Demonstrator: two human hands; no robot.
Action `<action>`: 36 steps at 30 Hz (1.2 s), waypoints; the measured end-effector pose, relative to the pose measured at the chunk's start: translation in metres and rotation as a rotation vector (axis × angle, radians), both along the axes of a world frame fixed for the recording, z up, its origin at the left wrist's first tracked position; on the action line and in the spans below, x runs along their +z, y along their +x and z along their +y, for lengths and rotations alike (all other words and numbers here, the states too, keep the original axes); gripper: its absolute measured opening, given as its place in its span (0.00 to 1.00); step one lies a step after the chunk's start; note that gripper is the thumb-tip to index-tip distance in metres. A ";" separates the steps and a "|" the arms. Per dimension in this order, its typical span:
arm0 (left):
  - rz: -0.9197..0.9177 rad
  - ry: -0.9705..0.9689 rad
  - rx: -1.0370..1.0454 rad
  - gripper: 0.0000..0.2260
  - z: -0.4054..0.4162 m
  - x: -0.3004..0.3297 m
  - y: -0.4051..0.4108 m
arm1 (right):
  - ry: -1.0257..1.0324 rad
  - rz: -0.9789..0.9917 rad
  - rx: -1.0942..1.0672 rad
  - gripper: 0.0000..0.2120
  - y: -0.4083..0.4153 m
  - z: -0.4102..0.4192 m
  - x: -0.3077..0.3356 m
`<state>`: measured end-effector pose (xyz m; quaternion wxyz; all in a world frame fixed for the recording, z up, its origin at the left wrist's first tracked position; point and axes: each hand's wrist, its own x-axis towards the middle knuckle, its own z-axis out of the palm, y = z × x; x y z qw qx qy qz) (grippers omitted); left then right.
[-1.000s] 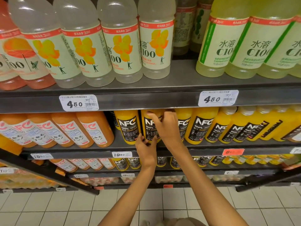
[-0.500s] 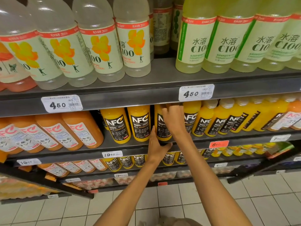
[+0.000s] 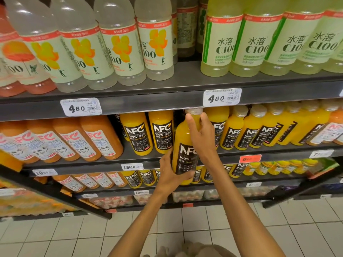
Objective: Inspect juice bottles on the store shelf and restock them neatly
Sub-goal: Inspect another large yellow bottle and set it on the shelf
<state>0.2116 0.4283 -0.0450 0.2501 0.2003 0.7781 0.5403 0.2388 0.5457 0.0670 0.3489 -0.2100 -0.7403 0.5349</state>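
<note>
Both hands are on one bottle, which puts the job at the inspecting step: a yellow plastic NFC juice bottle with a black label (image 3: pixel 183 153) is out in front of the middle shelf, upright and tilted slightly, clear of its row. The next move, as I judge it, calls for a look over cap and label, then sliding the bottle back into the gap directly behind the hands, label forward and level with its neighbours.

Largest in view, the dark grey metal shelving (image 3: pixel 167 101) runs across everything above and behind the hands. Up above them stand pale clear bottles with orange flower labels (image 3: pixel 118 51), and up to their right pale green C100 bottles (image 3: pixel 220 45). Level with the hands, a row of yellow NFC bottles (image 3: pixel 136 134) sits just to the left and goes on to the right, with orange juice bottles bearing white labels (image 3: pixel 100 138) further left. White price tags (image 3: pixel 221 97) hang on the shelf edge just above the held bottle.

Her right hand (image 3: pixel 201 138) wraps the upper body of the bottle just below the white cap (image 3: pixel 194 110), fingers curled around it. The left hand (image 3: pixel 171 176) cups the bottom, fingers curled under and round the base, taking the weight.
</note>
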 end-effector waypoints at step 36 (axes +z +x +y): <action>-1.188 0.433 -0.398 0.38 -0.087 0.076 0.055 | -1.056 0.182 0.371 0.19 0.056 -0.021 -0.003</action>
